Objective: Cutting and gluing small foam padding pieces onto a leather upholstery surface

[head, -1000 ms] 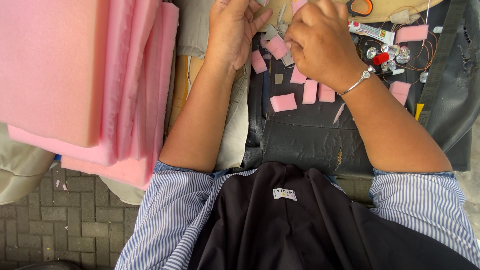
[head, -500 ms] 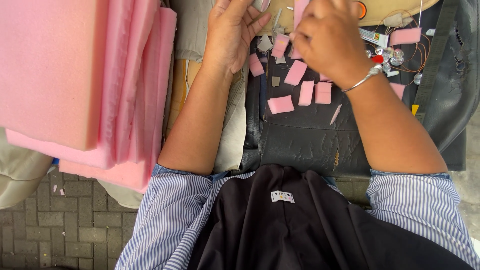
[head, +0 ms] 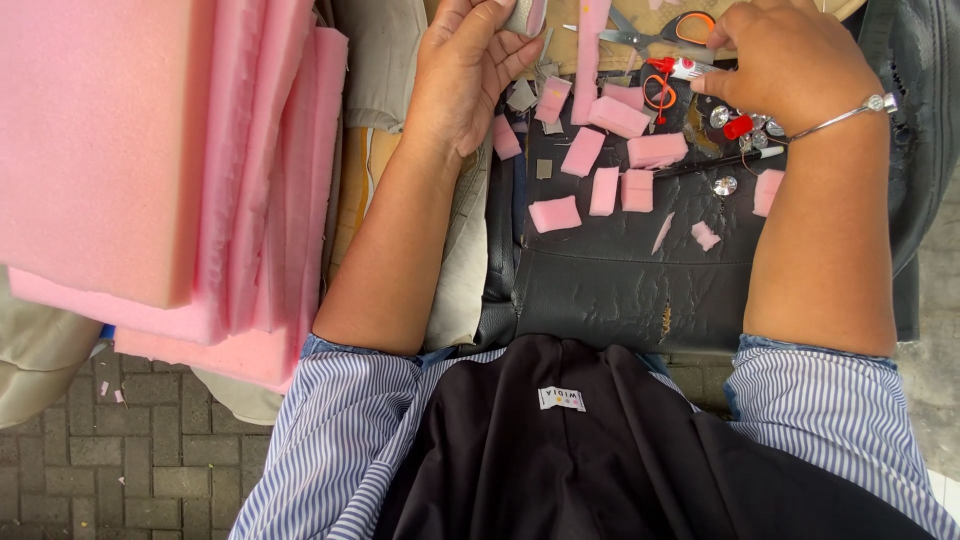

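Pink foam pieces [head: 585, 150] lying scattered on black leather surface [head: 620, 280] btwn both hands. L hand [head: 465, 75] curling fingers round small grey piece [head: 522, 15], top edge. R hand [head: 790, 60] pinching red-capped tube [head: 685, 68], near scissors [head: 660, 30]. Foam sheet stack [head: 150, 160] sitting far left.

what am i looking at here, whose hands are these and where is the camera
The camera sits on a person's head and looks straight down, so you see their own two arms in striped sleeves. The left hand holds a small pale piece near the top edge; what it is I cannot tell. The right hand rests on small items beside a red-capped tube; whether it grips anything is hidden. On the black work surface lie small cut pink foam pieces, shiny round studs and scissors. Large pink foam sheets are stacked at the left.
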